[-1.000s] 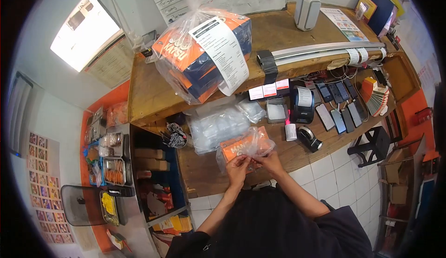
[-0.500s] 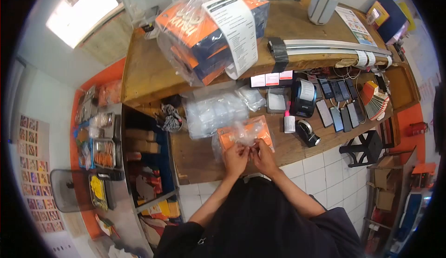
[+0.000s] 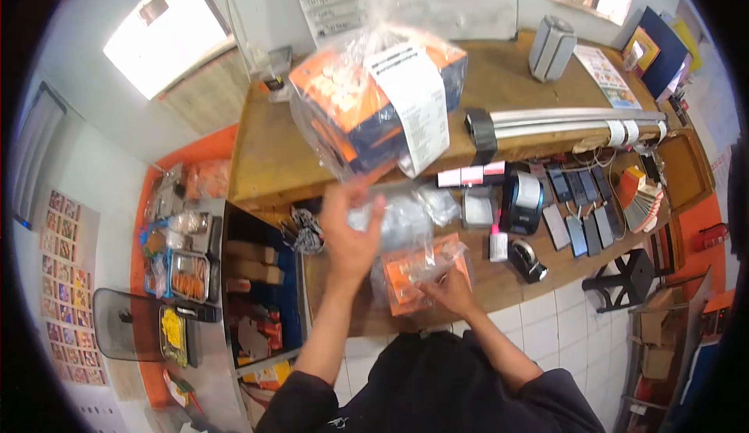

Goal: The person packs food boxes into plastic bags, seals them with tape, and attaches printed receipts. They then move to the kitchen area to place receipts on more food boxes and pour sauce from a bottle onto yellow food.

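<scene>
Lifted away since the earlier frame, our left hand (image 3: 351, 226) is raised and blurred, thumb and fingers apart.
On our wooden desk (image 3: 491, 275), below the big bagged boxes (image 3: 351, 107), lies the small orange box (image 3: 404, 273) in clear plastic (image 3: 427, 257), which our right hand (image 3: 452, 291) pinches.

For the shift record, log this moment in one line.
left hand: open, raised; right hand: on bagged box; receipt: on big bag
</scene>
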`<control>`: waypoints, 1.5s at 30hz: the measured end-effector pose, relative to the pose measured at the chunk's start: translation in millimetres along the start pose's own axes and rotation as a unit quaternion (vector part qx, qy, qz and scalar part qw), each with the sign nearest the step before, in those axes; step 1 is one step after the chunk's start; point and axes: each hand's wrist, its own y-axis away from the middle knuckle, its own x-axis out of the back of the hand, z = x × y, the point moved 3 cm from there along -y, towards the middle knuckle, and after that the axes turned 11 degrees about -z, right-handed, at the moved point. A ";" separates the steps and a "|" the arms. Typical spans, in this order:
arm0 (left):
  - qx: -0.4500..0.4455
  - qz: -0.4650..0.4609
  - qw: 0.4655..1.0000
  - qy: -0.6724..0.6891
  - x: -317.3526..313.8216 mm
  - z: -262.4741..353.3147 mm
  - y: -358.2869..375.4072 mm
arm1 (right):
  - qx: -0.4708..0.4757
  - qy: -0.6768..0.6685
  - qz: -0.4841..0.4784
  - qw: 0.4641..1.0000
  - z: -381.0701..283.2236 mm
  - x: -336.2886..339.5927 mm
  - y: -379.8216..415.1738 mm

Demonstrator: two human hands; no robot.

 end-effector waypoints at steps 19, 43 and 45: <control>-0.155 0.058 0.937 -0.307 56.7 116.0 -186.1 | 0.049 -0.367 0.161 0.915 4.9 83.7 90.7; 0.219 -0.122 0.956 -0.153 -19.0 4.6 192.3 | -0.020 -0.358 -0.024 0.933 12.0 126.4 104.4; 0.231 -0.104 0.959 -0.126 -33.5 -1.9 198.8 | 0.016 -0.289 -0.075 0.954 -9.8 111.6 86.7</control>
